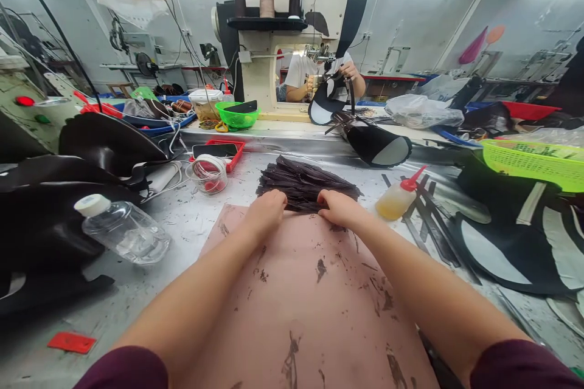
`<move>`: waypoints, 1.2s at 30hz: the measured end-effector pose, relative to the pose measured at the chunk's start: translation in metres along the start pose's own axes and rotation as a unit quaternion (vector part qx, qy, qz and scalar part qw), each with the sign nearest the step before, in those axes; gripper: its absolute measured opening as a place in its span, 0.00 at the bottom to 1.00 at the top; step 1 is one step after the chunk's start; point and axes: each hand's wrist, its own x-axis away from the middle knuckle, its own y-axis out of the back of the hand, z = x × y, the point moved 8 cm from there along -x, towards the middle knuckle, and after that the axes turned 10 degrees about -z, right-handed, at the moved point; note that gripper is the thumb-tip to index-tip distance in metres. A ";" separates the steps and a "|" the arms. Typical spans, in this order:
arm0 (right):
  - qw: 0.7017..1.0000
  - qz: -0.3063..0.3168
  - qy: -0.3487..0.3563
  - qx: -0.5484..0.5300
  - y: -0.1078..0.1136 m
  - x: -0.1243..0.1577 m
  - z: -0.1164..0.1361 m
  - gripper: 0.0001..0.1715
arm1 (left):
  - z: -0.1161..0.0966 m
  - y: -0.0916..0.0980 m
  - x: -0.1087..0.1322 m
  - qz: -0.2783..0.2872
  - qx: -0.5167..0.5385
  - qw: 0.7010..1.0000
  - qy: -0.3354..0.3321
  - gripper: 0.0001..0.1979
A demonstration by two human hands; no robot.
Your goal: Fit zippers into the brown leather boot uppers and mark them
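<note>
A pile of thin dark brown strips, probably leather, lies at the far edge of a pinkish board smeared with dark stains. At the near left side of the pile, my left hand is closed, its fingertips pinching the end of a dark strip. My right hand pinches at the pile's near right side, its thumb and forefinger together. Between both hands a narrow strip runs along the front of the pile. The fingertips partly cover what they hold.
Left stand a clear bottle, a round tub and a red tray. To the right are a glue bottle, loose black strips and black-and-white pieces. A sewing machine faces me; a co-worker's hands work behind it.
</note>
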 end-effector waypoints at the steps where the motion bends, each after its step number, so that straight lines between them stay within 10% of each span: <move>1: 1.000 -0.012 0.022 -0.001 0.001 0.003 0.006 0.19 | -0.005 0.005 0.004 -0.008 0.001 1.000 -0.006 0.11; 8: 0.981 0.004 0.195 0.003 0.000 0.051 0.062 0.09 | -0.053 0.040 0.056 -0.010 0.024 0.988 -0.151 0.05; 15: 0.954 -0.085 0.289 0.009 0.008 0.171 0.088 0.18 | -0.089 0.064 0.168 0.011 0.031 0.953 -0.302 0.04; 23: 0.962 -0.150 0.224 -0.047 0.000 0.240 0.119 0.23 | -0.100 0.089 0.214 -0.096 0.054 0.963 -0.246 0.11; 28: 0.961 -0.196 0.196 0.016 -0.006 0.252 0.118 0.25 | -0.064 0.092 0.212 -0.109 0.095 0.988 -0.048 0.10; 36: 0.955 -0.186 0.222 0.066 -0.017 0.263 0.121 0.29 | -0.083 0.053 0.178 0.059 0.142 0.984 0.090 0.10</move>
